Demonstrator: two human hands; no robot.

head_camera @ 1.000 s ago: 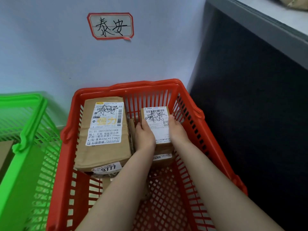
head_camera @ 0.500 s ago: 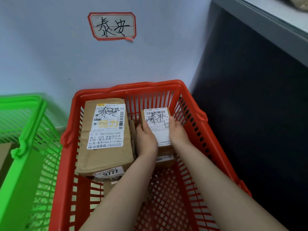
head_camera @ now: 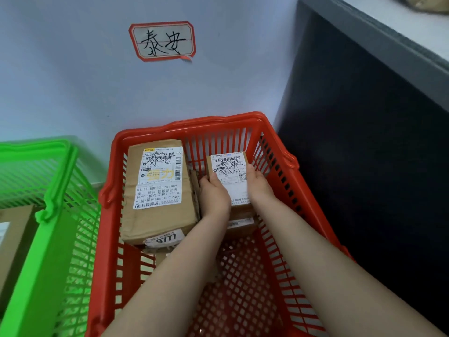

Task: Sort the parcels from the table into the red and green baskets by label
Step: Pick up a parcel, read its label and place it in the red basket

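Inside the red basket a small brown parcel with a white handwritten label sits at the back right, on top of another box. My left hand grips its left side and my right hand grips its right side. A larger brown parcel with a white label lies beside it at the basket's left. The green basket stands to the left, with a brown parcel partly visible inside.
A red-bordered paper sign with handwriting is stuck on the pale wall above the red basket. A dark table side rises at the right, close to the basket's right rim.
Both hands stay on the small parcel in the red basket; hardly any movement between frames.
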